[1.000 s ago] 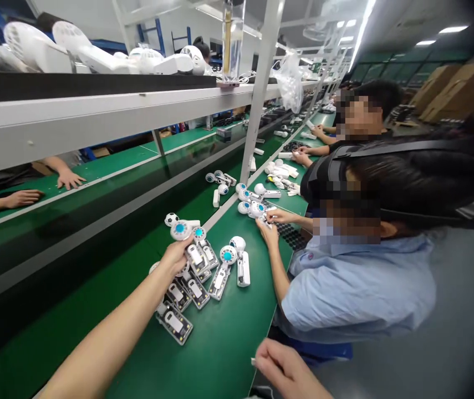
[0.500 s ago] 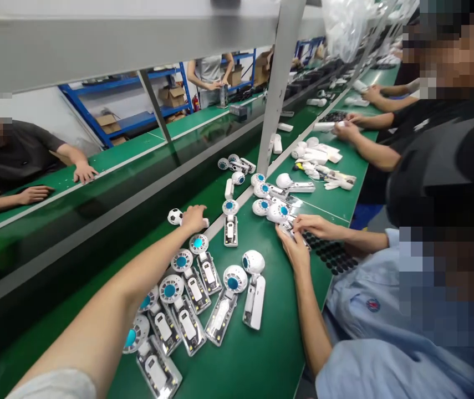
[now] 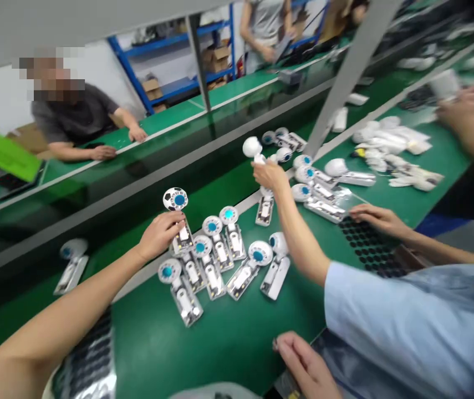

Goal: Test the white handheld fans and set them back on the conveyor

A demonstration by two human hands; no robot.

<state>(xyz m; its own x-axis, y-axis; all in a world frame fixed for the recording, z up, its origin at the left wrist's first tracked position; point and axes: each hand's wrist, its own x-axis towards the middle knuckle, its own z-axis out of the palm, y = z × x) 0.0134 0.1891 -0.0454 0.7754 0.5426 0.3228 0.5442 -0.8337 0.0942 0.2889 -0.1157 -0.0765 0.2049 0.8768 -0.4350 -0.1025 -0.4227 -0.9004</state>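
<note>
My left hand (image 3: 162,235) is closed round the handle of a small handheld fan (image 3: 175,198). The fan's round head has a black-and-white football pattern and a blue centre, and its open handle shows circuitry. The held fan is over the back of a cluster of similar white fans (image 3: 214,277), which lie with blue centres up and handles toward me. Low in the view, my right hand (image 3: 309,368) is near the bench's front edge, thumb and fingers pinched together. A tiny dark bit shows at its fingertips, too small to name.
A co-worker's hand (image 3: 272,174) grips a white-headed fan (image 3: 252,147) above the belt (image 3: 220,183). More fans lie beyond, beside white gloves (image 3: 411,169). Black round pads (image 3: 365,244) lie at right and lower left. A grey post (image 3: 345,83) rises at right.
My left hand has lifted the football-patterned fan and brought it nearer, turning its blue centre toward me. My right hand has come into view. The co-worker's arm has reached across toward the belt.
</note>
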